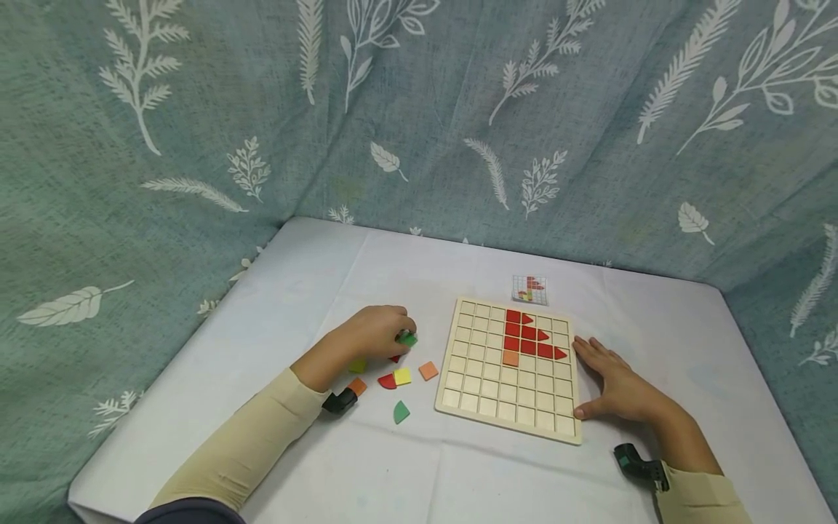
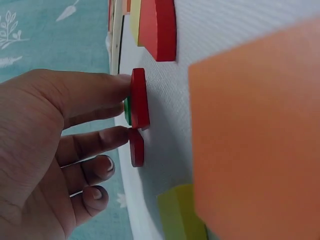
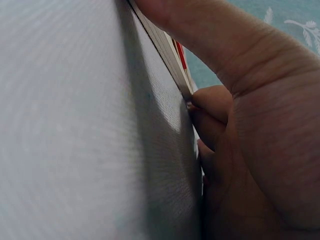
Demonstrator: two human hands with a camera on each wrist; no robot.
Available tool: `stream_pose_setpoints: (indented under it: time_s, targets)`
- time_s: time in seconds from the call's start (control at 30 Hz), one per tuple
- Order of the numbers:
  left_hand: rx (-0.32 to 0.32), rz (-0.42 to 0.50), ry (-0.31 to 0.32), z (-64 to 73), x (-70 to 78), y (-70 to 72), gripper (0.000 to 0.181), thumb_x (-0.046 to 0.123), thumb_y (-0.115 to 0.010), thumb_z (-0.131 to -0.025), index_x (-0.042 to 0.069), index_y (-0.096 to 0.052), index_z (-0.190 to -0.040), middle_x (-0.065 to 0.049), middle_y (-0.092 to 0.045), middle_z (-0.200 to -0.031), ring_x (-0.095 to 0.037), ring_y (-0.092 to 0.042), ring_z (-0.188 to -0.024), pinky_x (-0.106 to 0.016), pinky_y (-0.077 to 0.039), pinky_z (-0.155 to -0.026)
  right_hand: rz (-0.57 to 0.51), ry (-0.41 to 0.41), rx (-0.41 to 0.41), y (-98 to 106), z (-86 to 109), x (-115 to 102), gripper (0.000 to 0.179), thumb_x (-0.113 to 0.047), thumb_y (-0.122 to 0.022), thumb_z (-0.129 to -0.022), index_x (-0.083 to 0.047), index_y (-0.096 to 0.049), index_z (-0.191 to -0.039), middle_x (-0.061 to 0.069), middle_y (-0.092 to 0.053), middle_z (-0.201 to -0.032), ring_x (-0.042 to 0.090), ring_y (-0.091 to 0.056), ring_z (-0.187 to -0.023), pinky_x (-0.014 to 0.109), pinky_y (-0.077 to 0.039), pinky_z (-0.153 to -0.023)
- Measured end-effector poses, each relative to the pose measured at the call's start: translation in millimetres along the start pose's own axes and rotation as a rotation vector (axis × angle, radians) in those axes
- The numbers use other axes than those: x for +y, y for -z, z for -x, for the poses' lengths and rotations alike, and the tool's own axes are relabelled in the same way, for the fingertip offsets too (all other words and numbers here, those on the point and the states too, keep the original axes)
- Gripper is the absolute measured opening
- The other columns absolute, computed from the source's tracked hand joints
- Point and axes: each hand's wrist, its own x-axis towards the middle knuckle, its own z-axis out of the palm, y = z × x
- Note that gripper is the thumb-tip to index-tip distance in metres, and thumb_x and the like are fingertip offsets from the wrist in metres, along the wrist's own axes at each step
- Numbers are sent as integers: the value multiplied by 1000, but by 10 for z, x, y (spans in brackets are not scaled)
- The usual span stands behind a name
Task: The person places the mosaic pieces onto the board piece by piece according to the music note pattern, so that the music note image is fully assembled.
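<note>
My left hand [image 1: 376, 331] is over loose flat pieces left of the board, its thumb and forefinger pinching a green piece [image 1: 409, 339]. Red pieces [image 2: 140, 100] lie right by the fingertips in the left wrist view and partly hide the green one. The wooden grid board [image 1: 478, 389] holds three rows of red pieces [image 1: 529, 332], each ending in a point, with an orange square [image 1: 511, 358] below them. Against the board's right edge, my right hand [image 1: 615, 386] rests with thumb and fingers spread; the right wrist view shows the thumb along the rim.
A small pattern card [image 1: 529, 290] lies behind the board. Between left hand and board are an orange square [image 1: 428, 371], a yellow square [image 1: 402, 376], a red rounded piece [image 1: 387, 381] and a green quarter-round [image 1: 401, 413]. A patterned curtain [image 1: 419, 124] surrounds the white table [image 1: 366, 466].
</note>
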Motion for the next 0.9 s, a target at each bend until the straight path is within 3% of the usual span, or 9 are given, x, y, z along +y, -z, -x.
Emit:
stream_pose_setpoints:
  time_s: [0.33,0.57,0.9]
  targets:
    - [-30,39,21,-111,11,-13,28,17,-67,-81,18,-72,-109,9,-57,-90,-12,-51,-75,-28,-45,-72,-1,-13,-4,8,-8,20,137,-64,-86,-48,-5,-22,-154,18,-17,-159,42,-5,-144,67,-9,-106]
    - [-55,16,72,-159,2,-16,28,20,-69,-79,19,-71,-108,9,-55,-88,-12,-51,-76,-27,-46,-70,2,-16,-12,-1,-22,13,137,-64,-86,-48,-6,-22,-154,16,-17,-159,40,-5,-145,65,-8,-107]
    - [-57,56,76,-219,-10,0,22,22,-72,-82,17,-73,-103,7,-60,-89,-14,-53,-77,-27,-48,-73,11,-28,-6,-1,-19,28,138,-65,-86,-47,-6,-22,-154,16,-16,-159,40,-4,-145,66,-9,-106]
